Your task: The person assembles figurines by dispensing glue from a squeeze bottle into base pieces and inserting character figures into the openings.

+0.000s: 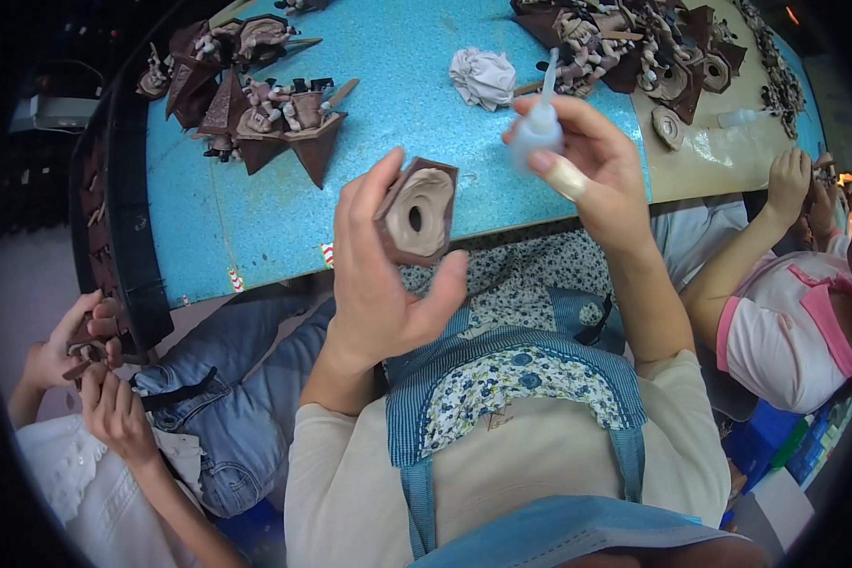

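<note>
My left hand (377, 293) grips a brown, angular piece (434, 216) between fingers and thumb, just off the table's near edge. Its upturned face has a beige, ring-like surface around a dark oval hole. Raised to the right, my right hand (608, 175) is closed on a small translucent squeeze bottle (541, 128). The bottle's long thin nozzle points up, apart from the piece. My right thumb has a pale yellowish cover on its tip. Beyond the bottle, a crumpled white wad (483, 78) rests on the blue table (398, 114).
Brown and beige figurine pieces (289, 118) cluster at the table's far left; another heap (615, 47) lies at the far right. One loose beige ring-shaped piece (668, 127) sits on the tan surface. Co-workers' hands (114, 407) show at left, with another co-worker's arm (762, 222) at right.
</note>
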{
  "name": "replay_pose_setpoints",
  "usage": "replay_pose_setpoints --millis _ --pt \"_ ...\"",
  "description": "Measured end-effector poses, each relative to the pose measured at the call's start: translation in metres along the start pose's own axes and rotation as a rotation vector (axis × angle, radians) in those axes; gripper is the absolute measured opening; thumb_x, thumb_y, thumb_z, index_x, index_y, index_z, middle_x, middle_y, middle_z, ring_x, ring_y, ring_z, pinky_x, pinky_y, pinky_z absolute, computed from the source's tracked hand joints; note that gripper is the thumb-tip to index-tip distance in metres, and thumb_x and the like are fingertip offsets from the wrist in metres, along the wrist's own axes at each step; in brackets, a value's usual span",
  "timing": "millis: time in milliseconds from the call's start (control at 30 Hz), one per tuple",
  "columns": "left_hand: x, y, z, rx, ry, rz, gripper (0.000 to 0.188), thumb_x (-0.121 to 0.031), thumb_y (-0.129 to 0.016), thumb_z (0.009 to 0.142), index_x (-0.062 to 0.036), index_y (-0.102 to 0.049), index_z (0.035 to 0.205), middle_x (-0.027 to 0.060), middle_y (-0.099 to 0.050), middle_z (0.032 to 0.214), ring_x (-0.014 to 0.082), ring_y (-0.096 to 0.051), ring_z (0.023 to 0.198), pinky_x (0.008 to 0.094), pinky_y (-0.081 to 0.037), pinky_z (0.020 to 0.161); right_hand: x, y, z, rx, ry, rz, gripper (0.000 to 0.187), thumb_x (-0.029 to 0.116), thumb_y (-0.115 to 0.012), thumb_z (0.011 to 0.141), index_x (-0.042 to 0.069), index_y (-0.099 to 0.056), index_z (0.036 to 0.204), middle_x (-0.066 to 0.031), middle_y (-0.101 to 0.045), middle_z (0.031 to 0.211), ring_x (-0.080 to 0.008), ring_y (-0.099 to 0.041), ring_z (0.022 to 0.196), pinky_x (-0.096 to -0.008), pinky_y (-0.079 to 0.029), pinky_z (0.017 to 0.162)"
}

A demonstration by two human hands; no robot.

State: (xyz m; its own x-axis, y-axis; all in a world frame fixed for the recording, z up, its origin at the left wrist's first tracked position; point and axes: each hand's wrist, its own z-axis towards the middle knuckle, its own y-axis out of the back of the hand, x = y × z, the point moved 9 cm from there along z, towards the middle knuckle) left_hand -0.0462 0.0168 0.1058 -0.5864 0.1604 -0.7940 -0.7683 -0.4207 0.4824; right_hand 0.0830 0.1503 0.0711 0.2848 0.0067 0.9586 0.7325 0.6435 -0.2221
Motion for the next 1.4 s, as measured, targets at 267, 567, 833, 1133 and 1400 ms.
replay_pose_setpoints --millis 267,567,833,1133,1400 --pt "0.005 0.037 -0.012 -0.301 -0.014 -0.166 0.072 0.000 -0.066 0.074 0.0046 -0.027 0.135 0.0210 -0.039 0.127 0.0279 -0.046 0.118 0.0356 -0.041 0.098 -0.028 -0.062 0.059 0.095 0.084 -0.735 0.037 0.000 -0.063 0.073 -0.003 -0.056 0.109 -0.0212 -0.062 0.102 -0.0324 -0.062 0.093 -0.0364 -0.049 0.082" --pt "0.005 0.039 -0.009 -0.511 -0.155 -0.196 0.070 0.007 -0.073 0.067 -0.0051 -0.028 0.119 0.0246 -0.040 0.125 0.0267 -0.049 0.113 0.0342 -0.045 0.093 0.046 -0.032 0.027 -0.002 0.440 -1.378 0.053 -0.009 -0.056 0.066 0.003 -0.056 0.117 -0.0126 -0.056 0.114 -0.0301 -0.052 0.096 -0.0382 -0.044 0.085" --pt "-0.005 0.016 -0.003 -0.547 -0.198 -0.228 0.075 0.003 -0.082 0.060 -0.0097 -0.025 0.108 0.0177 -0.040 0.117 0.0248 -0.049 0.111 0.0357 -0.047 0.092 0.026 -0.002 0.032 0.125 0.383 -1.708 0.047 -0.008 -0.054 0.067 0.008 -0.061 0.111 -0.0071 -0.058 0.104 -0.0269 -0.053 0.089 -0.0341 -0.045 0.077" --pt "-0.024 0.017 0.006 -0.615 -0.278 -0.029 0.078 -0.001 -0.085 0.060 -0.0106 -0.023 0.106 0.0148 -0.037 0.114 0.0288 -0.050 0.110 0.0365 -0.048 0.090 0.048 0.040 -0.003 -0.106 0.380 -1.003 0.025 -0.003 -0.064 0.073 0.002 -0.057 0.097 -0.0154 -0.056 0.112 -0.0273 -0.058 0.099 -0.0333 -0.045 0.085" --pt "-0.029 0.026 0.008 -0.710 -0.447 0.009 0.081 -0.003 -0.086 0.059 -0.0120 -0.021 0.107 0.0141 -0.036 0.114 0.0322 -0.051 0.109 0.0359 -0.052 0.087 0.045 0.026 -0.032 0.147 0.217 -1.003 0.035 0.013 -0.071 0.071 0.003 -0.057 0.101 -0.0170 -0.040 0.131 -0.0269 -0.048 0.115 -0.0371 -0.038 0.096"
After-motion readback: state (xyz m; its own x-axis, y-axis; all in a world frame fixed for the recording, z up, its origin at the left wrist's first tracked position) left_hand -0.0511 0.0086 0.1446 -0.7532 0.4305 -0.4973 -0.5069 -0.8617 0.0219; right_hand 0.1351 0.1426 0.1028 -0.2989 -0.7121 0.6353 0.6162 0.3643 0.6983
